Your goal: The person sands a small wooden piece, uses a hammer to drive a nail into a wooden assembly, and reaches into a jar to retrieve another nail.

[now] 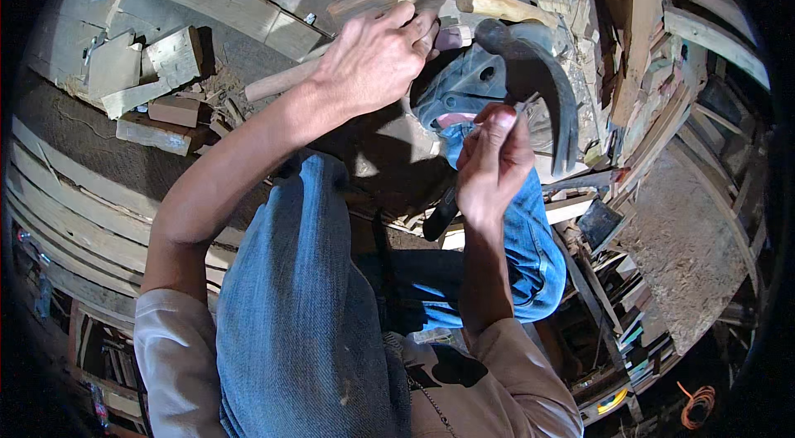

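Observation:
My right hand (497, 158) is closed around the handle of a claw hammer (538, 65). The hammer's dark head is raised over my foot, its claw curving down to the right, and the black grip end (441, 214) sticks out below the fist. My left hand (374, 55) is closed with its fingers curled downward. What it pinches is hidden under the fingers. A round wooden stick (281, 80) runs beneath that hand from the left. Just right of the fingertips sits a small purplish block (452, 37), close to a thick round wooden piece (505, 6).
My foot in a grey clog (464, 90) is under the hammer, and my jeans-clad knee (298, 272) rises in front. Offcut blocks (157, 74) lie at the left. Planks (215, 3) cover the far ground. Scrap wood and a rough board (683, 243) stand right, near an orange cord (697, 406).

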Demonstrator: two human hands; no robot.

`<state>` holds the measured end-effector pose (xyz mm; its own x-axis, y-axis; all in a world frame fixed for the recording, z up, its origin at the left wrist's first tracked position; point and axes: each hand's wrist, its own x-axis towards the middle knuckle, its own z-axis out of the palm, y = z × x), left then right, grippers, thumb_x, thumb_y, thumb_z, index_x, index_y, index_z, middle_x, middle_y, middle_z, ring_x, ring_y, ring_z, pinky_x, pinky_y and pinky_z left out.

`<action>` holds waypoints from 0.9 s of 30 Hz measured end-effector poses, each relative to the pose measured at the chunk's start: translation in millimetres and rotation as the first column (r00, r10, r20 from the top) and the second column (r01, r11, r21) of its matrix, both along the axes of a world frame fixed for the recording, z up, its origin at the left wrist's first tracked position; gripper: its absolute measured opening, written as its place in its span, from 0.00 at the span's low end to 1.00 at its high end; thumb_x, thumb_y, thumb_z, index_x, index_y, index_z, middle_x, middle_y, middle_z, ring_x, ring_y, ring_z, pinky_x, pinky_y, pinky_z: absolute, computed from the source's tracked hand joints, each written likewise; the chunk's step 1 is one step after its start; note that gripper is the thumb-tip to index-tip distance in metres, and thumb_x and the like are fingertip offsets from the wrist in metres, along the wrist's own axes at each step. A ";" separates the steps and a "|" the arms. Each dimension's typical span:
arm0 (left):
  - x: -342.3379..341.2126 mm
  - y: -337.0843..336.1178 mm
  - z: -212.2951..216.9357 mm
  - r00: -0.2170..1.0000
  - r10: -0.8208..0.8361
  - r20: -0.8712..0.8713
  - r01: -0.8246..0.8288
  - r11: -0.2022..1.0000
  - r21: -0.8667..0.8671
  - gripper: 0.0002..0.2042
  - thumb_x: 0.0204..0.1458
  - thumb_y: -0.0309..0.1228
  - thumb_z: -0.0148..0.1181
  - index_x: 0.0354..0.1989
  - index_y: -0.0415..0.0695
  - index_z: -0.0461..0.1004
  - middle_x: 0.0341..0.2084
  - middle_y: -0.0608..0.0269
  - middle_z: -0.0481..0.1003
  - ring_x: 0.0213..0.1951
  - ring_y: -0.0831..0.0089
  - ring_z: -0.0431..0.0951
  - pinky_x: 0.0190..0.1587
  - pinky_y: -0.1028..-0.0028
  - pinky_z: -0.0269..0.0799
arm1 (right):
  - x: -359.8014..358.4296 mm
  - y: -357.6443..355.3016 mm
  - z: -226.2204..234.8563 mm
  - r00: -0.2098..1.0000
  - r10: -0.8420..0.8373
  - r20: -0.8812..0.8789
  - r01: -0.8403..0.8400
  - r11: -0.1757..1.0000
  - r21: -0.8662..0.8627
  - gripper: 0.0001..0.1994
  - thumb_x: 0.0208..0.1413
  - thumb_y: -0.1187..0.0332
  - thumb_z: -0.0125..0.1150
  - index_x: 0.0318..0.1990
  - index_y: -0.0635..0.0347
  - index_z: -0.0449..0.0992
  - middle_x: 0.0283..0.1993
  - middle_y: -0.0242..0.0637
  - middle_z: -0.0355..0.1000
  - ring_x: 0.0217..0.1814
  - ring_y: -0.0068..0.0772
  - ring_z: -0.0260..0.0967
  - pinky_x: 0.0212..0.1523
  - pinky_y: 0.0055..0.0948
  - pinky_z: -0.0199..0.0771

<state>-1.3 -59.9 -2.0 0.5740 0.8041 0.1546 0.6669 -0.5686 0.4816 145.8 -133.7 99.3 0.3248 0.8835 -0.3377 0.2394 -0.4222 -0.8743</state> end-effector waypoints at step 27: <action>0.3 -2.9 -0.6 0.994 0.030 0.101 -0.031 0.999 0.013 0.13 0.49 0.29 0.56 0.37 0.31 0.79 0.44 0.55 0.76 0.46 0.66 0.74 0.35 0.66 0.80 | 4.5 -1.9 -2.9 0.990 0.025 0.137 -0.027 1.000 0.010 0.16 0.70 0.58 0.49 0.44 0.65 0.72 0.26 0.28 0.66 0.27 0.20 0.61 0.31 0.24 0.65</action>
<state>-1.0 -62.7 -2.6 0.5303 0.8181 0.2226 0.6324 -0.5565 0.5389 150.2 -135.6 96.5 0.3443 0.8958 -0.2810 0.3682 -0.4041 -0.8373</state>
